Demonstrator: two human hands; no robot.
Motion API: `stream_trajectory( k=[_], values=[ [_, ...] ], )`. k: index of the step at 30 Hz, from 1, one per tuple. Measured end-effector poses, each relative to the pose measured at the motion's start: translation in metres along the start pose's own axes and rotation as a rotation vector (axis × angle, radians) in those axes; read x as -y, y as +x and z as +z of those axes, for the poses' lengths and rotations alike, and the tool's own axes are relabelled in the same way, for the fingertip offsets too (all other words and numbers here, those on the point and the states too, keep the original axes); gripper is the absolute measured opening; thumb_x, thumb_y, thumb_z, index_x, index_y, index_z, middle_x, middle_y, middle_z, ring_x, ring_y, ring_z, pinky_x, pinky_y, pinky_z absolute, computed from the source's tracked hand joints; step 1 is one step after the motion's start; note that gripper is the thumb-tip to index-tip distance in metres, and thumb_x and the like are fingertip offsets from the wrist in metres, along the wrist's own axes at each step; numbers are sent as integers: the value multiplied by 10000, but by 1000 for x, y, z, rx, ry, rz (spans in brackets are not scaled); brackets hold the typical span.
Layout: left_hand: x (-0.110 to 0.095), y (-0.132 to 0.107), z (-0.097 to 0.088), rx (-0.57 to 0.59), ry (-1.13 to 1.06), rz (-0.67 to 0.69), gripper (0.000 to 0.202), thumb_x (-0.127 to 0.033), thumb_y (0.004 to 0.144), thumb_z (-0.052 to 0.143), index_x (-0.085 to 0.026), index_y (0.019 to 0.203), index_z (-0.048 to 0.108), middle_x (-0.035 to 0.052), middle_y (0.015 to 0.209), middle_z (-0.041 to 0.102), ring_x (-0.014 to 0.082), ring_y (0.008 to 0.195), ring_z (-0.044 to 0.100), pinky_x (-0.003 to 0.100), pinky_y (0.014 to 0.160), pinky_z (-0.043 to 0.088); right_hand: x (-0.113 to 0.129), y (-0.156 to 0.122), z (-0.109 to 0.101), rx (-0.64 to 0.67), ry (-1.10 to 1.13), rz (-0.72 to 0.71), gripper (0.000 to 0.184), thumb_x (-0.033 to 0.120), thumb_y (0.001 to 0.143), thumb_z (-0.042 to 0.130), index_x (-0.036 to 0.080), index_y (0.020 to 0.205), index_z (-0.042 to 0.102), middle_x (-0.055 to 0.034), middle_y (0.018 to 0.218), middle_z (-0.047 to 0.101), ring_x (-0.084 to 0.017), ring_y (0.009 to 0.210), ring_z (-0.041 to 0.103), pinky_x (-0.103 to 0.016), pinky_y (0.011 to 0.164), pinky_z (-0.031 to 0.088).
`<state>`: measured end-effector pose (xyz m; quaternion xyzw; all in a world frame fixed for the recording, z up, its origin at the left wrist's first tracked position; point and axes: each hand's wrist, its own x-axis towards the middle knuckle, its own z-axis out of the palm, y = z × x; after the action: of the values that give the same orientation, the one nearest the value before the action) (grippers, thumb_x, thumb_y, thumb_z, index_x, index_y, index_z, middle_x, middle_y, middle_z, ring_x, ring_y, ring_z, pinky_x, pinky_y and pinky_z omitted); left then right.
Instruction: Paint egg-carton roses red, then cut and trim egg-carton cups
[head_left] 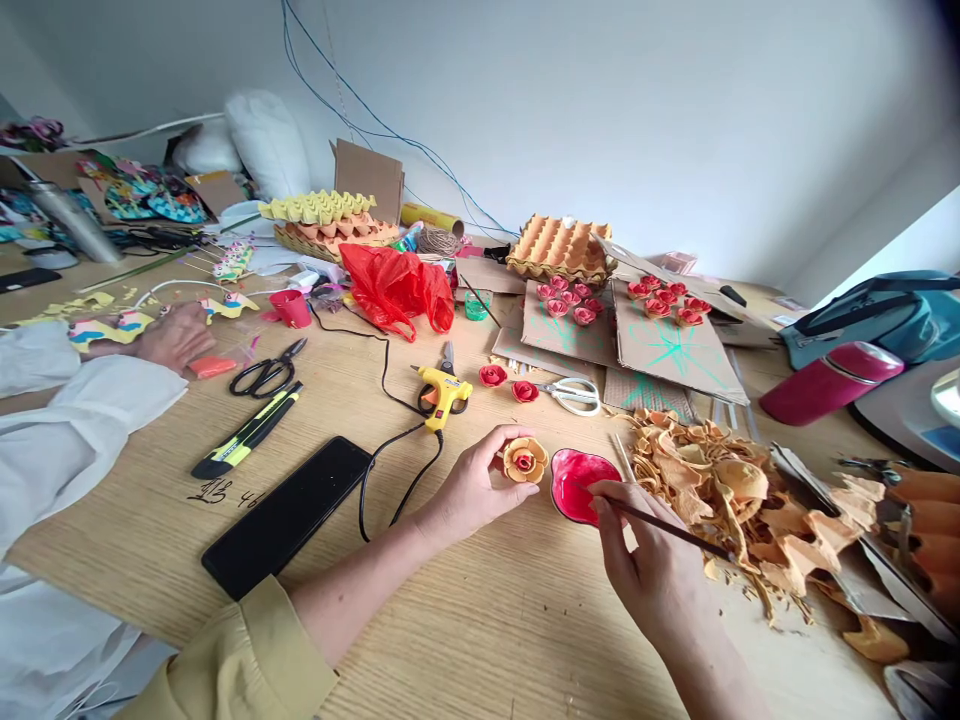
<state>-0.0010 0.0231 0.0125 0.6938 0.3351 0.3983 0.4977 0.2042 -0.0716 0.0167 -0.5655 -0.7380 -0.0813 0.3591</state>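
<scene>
Between the thumb and fingers of my left hand [487, 480] is a flower [525, 461] made of orange egg-carton pulp, its centre painted red and its outer petals bare. My right hand [649, 560] grips a dark-handled paintbrush [675, 527]. The brush's tip is over or in a small dish of red paint [574, 470], just right of the flower; my fingers partly hide it. Two red painted flowers, one [493, 376] left of the other [525, 391], lie beyond my left hand. White-handled scissors [576, 395] rest beside them.
Orange carton scraps [720, 490] are heaped on the right, near a magenta bottle [831, 383]. Cardboard sheets [667, 345] carry several red flowers. A yellow glue gun [444, 395], black phone [289, 513] and utility knife [247, 432] lie leftward. A co-worker's hand [176, 338] is at far left.
</scene>
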Motion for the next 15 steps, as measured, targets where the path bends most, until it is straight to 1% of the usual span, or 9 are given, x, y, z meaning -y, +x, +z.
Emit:
stream_trajectory(
  k=[4,8,10,12,14,15],
  values=[
    [3,0,1,7,-35,12,484,-143,745,748,-188,1199,586,72,1157,674,202,1068,660,308,947,526,0,1,0,21,-9,-4,141,219,1025,499,202,981,632,-4,811,692,-145,648,629,-279,645,458],
    [5,0,1,3,-49,19,476,-140,741,760,-186,1184,592,85,1176,672,214,1087,657,317,949,528,2,3,-5,-17,11,-2,142,217,1022,504,209,937,618,-2,800,694,-141,630,626,-279,642,475],
    [7,0,2,-1,-50,24,476,-134,737,767,-189,1177,594,82,1175,673,212,1083,658,315,943,529,5,3,-10,-69,27,9,126,216,1014,520,212,951,629,-7,808,699,-141,627,633,-282,656,502],
    [7,-1,2,-1,-42,31,485,-130,735,774,-191,1181,594,78,1172,675,210,1078,659,313,943,527,10,1,-16,-168,87,42,102,197,996,551,210,1011,651,-16,826,706,-148,667,665,-281,677,534],
    [7,-1,2,3,-18,37,485,-133,741,779,-191,1187,596,77,1169,679,210,1072,662,312,940,528,15,-3,-19,-256,196,76,144,153,976,571,207,1071,664,-23,831,710,-153,708,688,-270,669,553],
    [6,-2,2,6,-1,40,482,-138,748,778,-190,1192,596,79,1173,681,212,1073,663,314,940,529,17,-4,-20,-277,251,82,170,131,969,573,205,1089,668,-26,836,714,-151,710,690,-267,661,557]
  ],
)
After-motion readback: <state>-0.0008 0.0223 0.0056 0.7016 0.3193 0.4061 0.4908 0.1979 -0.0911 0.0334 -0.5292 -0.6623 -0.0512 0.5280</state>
